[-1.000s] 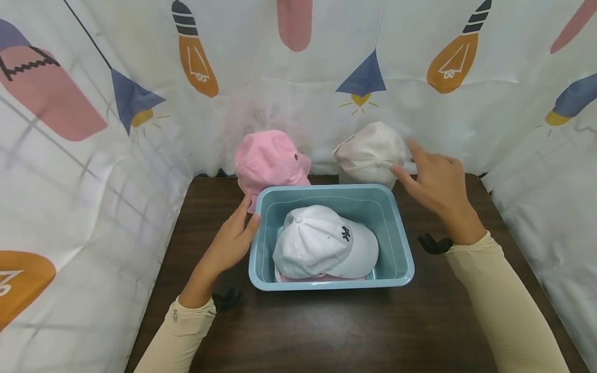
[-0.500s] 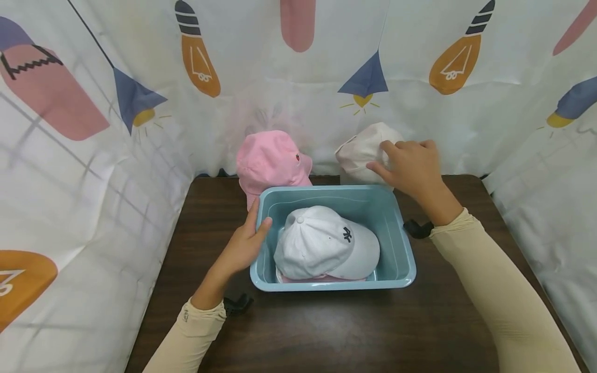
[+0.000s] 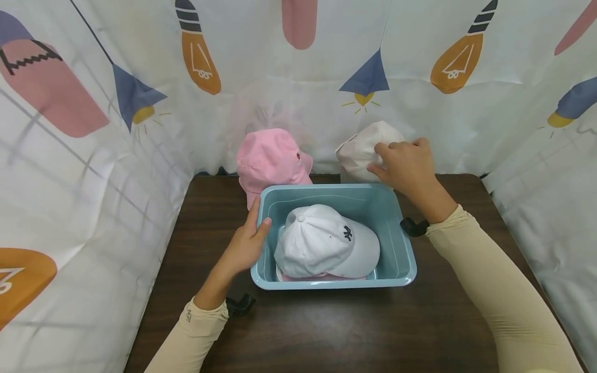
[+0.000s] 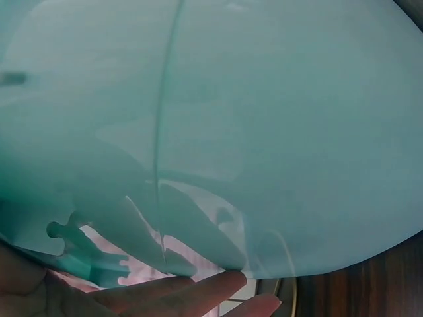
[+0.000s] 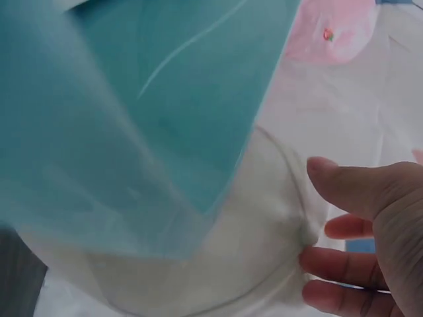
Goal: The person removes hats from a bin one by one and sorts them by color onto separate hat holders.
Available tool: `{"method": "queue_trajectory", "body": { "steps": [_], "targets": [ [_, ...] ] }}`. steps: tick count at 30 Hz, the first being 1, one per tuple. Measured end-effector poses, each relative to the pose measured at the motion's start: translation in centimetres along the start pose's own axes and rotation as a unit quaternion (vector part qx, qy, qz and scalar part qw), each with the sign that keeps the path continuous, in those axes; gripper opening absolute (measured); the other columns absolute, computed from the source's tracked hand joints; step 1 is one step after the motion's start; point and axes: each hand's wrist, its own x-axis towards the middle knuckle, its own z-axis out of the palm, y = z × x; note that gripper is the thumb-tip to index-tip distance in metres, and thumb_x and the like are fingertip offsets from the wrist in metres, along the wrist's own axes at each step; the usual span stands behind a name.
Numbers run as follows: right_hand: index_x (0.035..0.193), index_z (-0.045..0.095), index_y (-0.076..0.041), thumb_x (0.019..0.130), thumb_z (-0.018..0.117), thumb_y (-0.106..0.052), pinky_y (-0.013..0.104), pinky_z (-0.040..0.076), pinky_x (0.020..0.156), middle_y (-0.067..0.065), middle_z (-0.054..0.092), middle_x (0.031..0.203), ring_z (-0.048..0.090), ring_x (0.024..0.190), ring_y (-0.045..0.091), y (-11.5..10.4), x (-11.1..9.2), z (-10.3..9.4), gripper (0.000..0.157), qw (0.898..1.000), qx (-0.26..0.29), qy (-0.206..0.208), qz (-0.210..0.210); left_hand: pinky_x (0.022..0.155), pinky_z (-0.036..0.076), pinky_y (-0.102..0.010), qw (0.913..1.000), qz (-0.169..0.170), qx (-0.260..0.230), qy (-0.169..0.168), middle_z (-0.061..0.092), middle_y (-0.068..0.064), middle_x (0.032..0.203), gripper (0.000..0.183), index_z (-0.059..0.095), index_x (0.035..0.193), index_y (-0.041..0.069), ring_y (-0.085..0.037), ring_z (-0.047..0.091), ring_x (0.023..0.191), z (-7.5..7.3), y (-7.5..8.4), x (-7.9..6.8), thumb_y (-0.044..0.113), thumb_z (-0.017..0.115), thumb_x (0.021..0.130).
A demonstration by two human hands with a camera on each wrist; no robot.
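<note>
A light-blue plastic bin [image 3: 336, 192] stands on the table and holds a white baseball cap [image 3: 322, 241] with a dark monogram; something pink shows beneath it. My left hand [image 3: 242, 243] grips the bin's left rim, thumb over the edge and fingers along the outer wall. In the left wrist view, its fingers [image 4: 192, 294] touch that wall. Behind the bin's right corner sits a cream cap [image 3: 366, 147]. My right hand [image 3: 406, 166] reaches over its crown. In the right wrist view, fingertips [image 5: 320, 261] meet the cap's edge while the thumb stands apart from it.
A pink cap [image 3: 270, 158] with a small red motif sits behind the bin's left corner. The dark wooden table [image 3: 326, 331] is bordered at the back and sides by a white curtain [image 3: 298, 88] printed with lamps and bulbs.
My right hand has moved left from beside the cream cap to over its crown. The left hand has slid slightly right onto the bin's rim. The caps have stayed in place.
</note>
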Motion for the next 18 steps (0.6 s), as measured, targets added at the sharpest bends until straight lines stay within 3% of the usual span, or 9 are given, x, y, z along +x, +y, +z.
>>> {"method": "queue_trajectory", "body": {
  "steps": [5, 11, 18],
  "targets": [
    [0.102, 0.069, -0.012, 0.085, 0.082, -0.043, 0.055, 0.047, 0.065, 0.012, 0.067, 0.068, 0.063, 0.06, 0.033, -1.4, 0.1, -0.4, 0.038, 0.999, 0.005, -0.032, -0.024, 0.1, 0.049, -0.062, 1.0, 0.0, 0.003, 0.001, 0.034, -0.025, 0.162, 0.07, -0.002, 0.166, 0.023, -0.045, 0.057, 0.129, 0.0, 0.1, 0.0, 0.041, 0.038, 0.111],
    [0.098, 0.07, -0.014, 0.083, 0.082, -0.048, 0.055, 0.048, 0.065, 0.008, 0.064, 0.065, 0.062, 0.059, 0.028, -3.9, 0.6, -0.7, 0.039, 0.997, 0.022, -0.034, -0.067, 0.102, 0.047, -0.062, 1.0, 0.002, 0.007, 0.001, 0.035, -0.026, 0.161, 0.07, -0.003, 0.166, 0.022, -0.045, 0.056, 0.13, 0.0, 0.0, 0.0, 0.041, 0.037, 0.111],
    [0.107, 0.071, -0.02, 0.088, 0.075, -0.054, 0.052, 0.05, 0.076, 0.0, 0.07, 0.078, 0.068, 0.078, 0.022, -7.3, 1.4, -1.6, 0.039, 0.984, 0.064, -0.135, -0.094, 0.106, 0.044, -0.063, 1.0, 0.007, 0.005, 0.003, 0.034, -0.025, 0.162, 0.07, -0.002, 0.166, 0.021, -0.046, 0.053, 0.134, 0.0, 0.2, 0.0, 0.04, 0.037, 0.111]
  ]
}}
